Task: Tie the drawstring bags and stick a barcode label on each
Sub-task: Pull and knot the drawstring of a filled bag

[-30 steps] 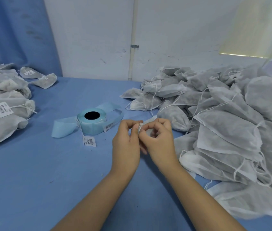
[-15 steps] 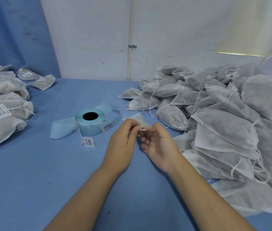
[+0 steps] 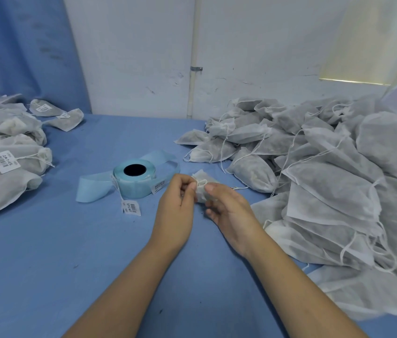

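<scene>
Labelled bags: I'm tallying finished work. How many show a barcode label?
3, all at left: a near bag, then a back-left bag and a back-right bag by the blue curtain. More labels may be hidden.

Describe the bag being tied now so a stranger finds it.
On the blue table, look just right of the light blue label roll. A small grey bag sits between the left hand and right hand; unlike the piled bags, it alone is held.

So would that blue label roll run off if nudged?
Probably not: the label roll lies flat, core hole up, so it would likely slide rather than roll. Its loose backing strip looks floppy and would probably trail behind.
</scene>
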`<state>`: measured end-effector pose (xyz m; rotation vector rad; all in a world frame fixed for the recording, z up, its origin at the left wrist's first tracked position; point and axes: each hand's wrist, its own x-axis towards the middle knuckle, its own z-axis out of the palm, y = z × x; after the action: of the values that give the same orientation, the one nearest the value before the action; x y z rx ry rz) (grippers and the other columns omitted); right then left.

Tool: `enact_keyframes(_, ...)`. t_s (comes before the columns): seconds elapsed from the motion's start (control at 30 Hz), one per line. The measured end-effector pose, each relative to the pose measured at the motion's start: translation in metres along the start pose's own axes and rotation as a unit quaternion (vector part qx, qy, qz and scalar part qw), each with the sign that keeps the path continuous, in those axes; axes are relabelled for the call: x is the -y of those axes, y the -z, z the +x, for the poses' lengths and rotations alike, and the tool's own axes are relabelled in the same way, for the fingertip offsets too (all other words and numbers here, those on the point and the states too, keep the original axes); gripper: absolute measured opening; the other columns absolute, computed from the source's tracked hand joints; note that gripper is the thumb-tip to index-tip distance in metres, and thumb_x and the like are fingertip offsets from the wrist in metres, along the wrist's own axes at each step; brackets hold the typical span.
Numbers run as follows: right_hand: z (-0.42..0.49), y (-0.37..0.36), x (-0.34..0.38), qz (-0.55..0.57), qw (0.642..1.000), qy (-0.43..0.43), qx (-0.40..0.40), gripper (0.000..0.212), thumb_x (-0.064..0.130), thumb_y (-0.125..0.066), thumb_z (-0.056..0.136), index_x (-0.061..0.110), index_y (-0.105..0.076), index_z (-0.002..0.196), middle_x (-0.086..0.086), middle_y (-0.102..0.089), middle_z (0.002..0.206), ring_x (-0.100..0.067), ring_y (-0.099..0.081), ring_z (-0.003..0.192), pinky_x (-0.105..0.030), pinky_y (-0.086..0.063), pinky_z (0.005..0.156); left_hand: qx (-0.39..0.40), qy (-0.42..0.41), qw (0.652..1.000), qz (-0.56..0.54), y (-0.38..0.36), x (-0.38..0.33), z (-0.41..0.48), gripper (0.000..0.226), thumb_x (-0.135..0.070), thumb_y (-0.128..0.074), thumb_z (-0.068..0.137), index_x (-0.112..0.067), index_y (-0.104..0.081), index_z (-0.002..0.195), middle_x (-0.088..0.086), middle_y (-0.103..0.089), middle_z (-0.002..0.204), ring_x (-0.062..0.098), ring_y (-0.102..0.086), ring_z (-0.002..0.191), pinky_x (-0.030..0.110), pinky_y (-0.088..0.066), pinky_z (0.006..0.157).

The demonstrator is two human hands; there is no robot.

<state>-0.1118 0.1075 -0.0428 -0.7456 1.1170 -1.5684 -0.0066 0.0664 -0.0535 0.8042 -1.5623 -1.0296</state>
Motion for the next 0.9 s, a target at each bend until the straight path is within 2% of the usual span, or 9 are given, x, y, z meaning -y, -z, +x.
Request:
enact_keyframes(0.1,-0.0001,-0.0019,-0.0061,-0.051,0.998,0.033,-0.009,0.003,0.015,-0.069,0.083,0.016,-0.069,0.085,0.000,-0.071,0.082,-0.012,-0.060,0.078,-0.023,-0.042,0.072,0.010,-0.011,1.000,0.007,-0.0004,-0.0014,-0.0022,0.020,-0.012,-0.048,0.098,-0.026,-0.051,0.084,-0.012,-0.059,0.079,-0.004,-0.055,0.071,0.014,-0.044,0.072)
enact_keyframes(0.2,0.0003,-0.0018,-0.0065,-0.018,0.998,0.052,-0.041,0.014,0.010,-0.069,0.083,0.018,-0.073,0.073,-0.001,-0.068,0.077,-0.015,-0.054,0.077,-0.020,-0.043,0.067,0.016,-0.028,0.999,0.037,-0.0005,-0.0030,-0.0034,0.022,-0.010,-0.048,0.097,-0.027,-0.049,0.083,-0.012,-0.058,0.079,-0.008,-0.052,0.070,0.007,-0.039,0.068)
enact_keyframes(0.33,0.0003,-0.0011,-0.0052,0.018,0.998,0.043,-0.036,0.025,0.004,-0.062,0.087,0.018,-0.069,0.068,0.001,-0.062,0.068,-0.010,-0.052,0.064,-0.017,-0.044,0.061,0.029,-0.042,0.997,0.065,-0.0009,-0.0034,-0.0046,0.021,-0.010,-0.049,0.097,-0.024,-0.049,0.083,-0.011,-0.058,0.079,-0.007,-0.050,0.070,0.008,-0.038,0.068)
enact_keyframes(0.47,0.0019,0.0006,-0.0014,0.113,0.992,0.000,-0.055,0.018,0.003,-0.056,0.089,0.010,-0.061,0.073,0.000,-0.060,0.066,-0.007,-0.055,0.059,-0.015,-0.047,0.059,0.040,-0.037,0.995,0.085,-0.0012,-0.0015,-0.0042,0.016,-0.011,-0.049,0.097,-0.021,-0.052,0.085,-0.011,-0.058,0.080,-0.007,-0.051,0.071,0.007,-0.038,0.068)
enact_keyframes(0.57,0.0036,0.0042,0.0010,0.178,0.982,-0.027,-0.063,0.017,0.003,-0.055,0.089,0.007,-0.059,0.073,-0.001,-0.059,0.064,-0.008,-0.054,0.057,-0.016,-0.047,0.057,0.053,-0.036,0.994,0.092,-0.0019,-0.0026,-0.0046,0.024,-0.010,-0.051,0.096,-0.028,-0.052,0.081,-0.015,-0.058,0.076,-0.010,-0.052,0.073,0.005,-0.037,0.069)
enact_keyframes(0.8,0.0055,0.0053,-0.0007,0.191,0.979,-0.029,-0.065,0.015,0.004,-0.054,0.089,0.007,-0.057,0.074,-0.001,-0.058,0.062,-0.007,-0.053,0.054,-0.015,-0.046,0.052,0.051,-0.015,0.996,0.072,-0.0013,-0.0032,-0.0031,0.023,-0.010,-0.053,0.095,-0.028,-0.055,0.081,-0.015,-0.059,0.076,-0.010,-0.052,0.071,0.003,-0.037,0.067)
enact_keyframes(0.9,0.0059,0.0060,-0.0002,0.186,0.980,-0.025,-0.062,0.015,0.006,-0.053,0.090,0.008,-0.057,0.076,0.000,-0.058,0.062,-0.007,-0.053,0.053,-0.016,-0.045,0.053,0.066,-0.027,0.992,0.107,0.0004,-0.0014,-0.0040,0.019,-0.013,-0.056,0.093,-0.030,-0.056,0.084,-0.019,-0.059,0.079,-0.006,-0.051,0.075,0.007,-0.036,0.067)
